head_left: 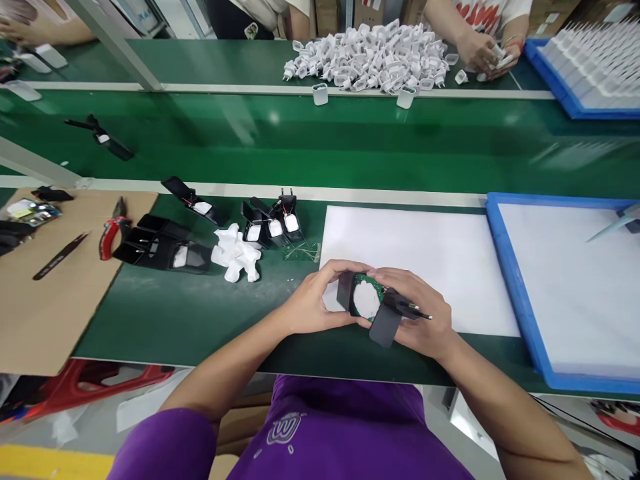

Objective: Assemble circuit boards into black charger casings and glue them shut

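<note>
Holding an open black plastic plug casing (pixel 385 325) above the near edge of a plain white sheet (pixel 425 253), two bare hands meet at the near side of a green worktop (pixel 185 313). The left hand (pixel 320 303) grips the casing's left end between curved fingers and thumb; the right hand (pixel 425 313) clasps its right side, fingers bent over the top. Inside, a round white pad (pixel 367 300) covers part of a green circuit board (pixel 379 288). A ragged white putty-like lump (pixel 235 253) sits to the left, beside similar black casings (pixel 275 227); a blue-rimmed white tray (pixel 517 287) lies right.
</note>
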Available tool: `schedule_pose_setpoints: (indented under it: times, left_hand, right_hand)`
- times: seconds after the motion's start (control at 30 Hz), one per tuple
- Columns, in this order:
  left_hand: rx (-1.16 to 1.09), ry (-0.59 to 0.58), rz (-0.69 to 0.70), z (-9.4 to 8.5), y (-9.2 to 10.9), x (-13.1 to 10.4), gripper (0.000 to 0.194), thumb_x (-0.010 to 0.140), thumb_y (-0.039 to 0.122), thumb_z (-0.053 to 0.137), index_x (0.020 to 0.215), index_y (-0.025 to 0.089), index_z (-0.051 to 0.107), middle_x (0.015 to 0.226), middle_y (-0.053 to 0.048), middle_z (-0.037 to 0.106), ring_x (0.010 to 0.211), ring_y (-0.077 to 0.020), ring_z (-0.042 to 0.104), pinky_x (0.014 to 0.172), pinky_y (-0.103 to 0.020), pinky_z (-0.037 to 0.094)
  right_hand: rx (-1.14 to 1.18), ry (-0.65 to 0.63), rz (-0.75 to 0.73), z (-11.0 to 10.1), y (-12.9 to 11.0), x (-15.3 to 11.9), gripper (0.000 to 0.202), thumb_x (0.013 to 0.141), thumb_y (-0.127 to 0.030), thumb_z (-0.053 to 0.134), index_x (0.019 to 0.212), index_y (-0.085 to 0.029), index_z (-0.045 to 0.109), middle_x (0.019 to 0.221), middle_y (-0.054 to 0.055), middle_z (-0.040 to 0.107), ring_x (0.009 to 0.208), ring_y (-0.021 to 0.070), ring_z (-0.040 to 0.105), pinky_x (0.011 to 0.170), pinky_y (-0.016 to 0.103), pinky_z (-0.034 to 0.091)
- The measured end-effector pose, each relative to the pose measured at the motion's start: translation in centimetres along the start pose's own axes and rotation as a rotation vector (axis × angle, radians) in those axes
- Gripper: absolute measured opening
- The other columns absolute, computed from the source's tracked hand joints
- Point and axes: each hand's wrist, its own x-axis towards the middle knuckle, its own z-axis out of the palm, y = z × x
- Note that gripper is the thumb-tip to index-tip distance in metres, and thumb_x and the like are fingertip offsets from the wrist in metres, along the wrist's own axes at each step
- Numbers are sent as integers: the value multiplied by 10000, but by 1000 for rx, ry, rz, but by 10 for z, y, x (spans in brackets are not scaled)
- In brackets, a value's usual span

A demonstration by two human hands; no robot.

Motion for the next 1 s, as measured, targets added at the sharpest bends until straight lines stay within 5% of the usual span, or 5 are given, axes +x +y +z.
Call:
schedule_pose_setpoints:
  times: [0.27, 0.43, 0.57, 0.8, 1.0]
  left_hand:
    - [22, -10, -17, -1, 1, 1, 672, 714, 247, 824, 1291, 260, 480, 1312, -119, 598, 1224, -271, 589, 1016, -400, 484]
    - [50, 34, 56, -4, 3, 2, 675, 715, 218, 816, 1293, 258, 469, 1323, -125, 591, 1253, -274, 568, 1033, -429, 469]
    - [84, 184, 167, -8, 32, 9, 669, 698, 210, 828, 1263, 258, 474, 1319, -132, 571, 1252, -272, 553, 989, -411, 488]
    - [125, 284, 440, -10, 110, 32, 696, 668, 207, 841, 1263, 291, 492, 1242, -90, 521, 1198, -261, 547, 956, -388, 508]
    - [151, 257, 456, -7, 124, 38, 703, 706, 242, 806, 1329, 305, 487, 1285, -106, 466, 1214, -280, 525, 923, -380, 536]
  right_hand:
    - [-47, 8, -37, 3, 3, -1, 627, 784, -200, 777, 1341, -111, 505, 1108, 183, 692, 1064, 281, 669, 880, 427, 605]
    - [138, 100, 54, -1, -3, 2, 622, 769, -256, 792, 1326, -209, 518, 1122, 135, 687, 1065, 287, 670, 878, 468, 594]
    - [255, 257, 52, -18, -18, 14, 597, 766, -281, 789, 1305, -237, 535, 1130, 109, 655, 1071, 286, 663, 888, 484, 585]
    - [135, 460, -158, -49, -68, 61, 575, 776, -289, 777, 1310, -251, 565, 1082, 80, 601, 1017, 301, 662, 878, 514, 591]
    - [87, 584, -232, -43, -84, 73, 546, 801, -333, 749, 1300, -201, 570, 1074, 102, 629, 972, 278, 676, 798, 442, 610]
